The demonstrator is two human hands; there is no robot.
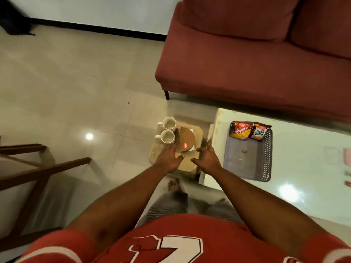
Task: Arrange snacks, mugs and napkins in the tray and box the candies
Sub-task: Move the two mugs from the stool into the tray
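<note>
Two white mugs (169, 123) (167, 136) stand side by side on a low wooden stool (198, 132). Beside them lies a round brown holder on white napkins (187, 139). My left hand (168, 158) hovers with spread fingers just in front of the nearer mug. My right hand (207, 158) hangs open over the stool's right side, holding nothing. On the white table sits a grey perforated tray (266, 158). At the tray's far end lie two snack packets, a red-yellow one (240, 130) and a salted peanuts packet (260, 131).
A red sofa (247, 54) stands behind the white table (303, 149). Pinkish items (340, 156), blurred, lie at the table's right edge. A wooden chair frame (38, 168) is on the left. Glossy floor tiles (76, 92) spread ahead.
</note>
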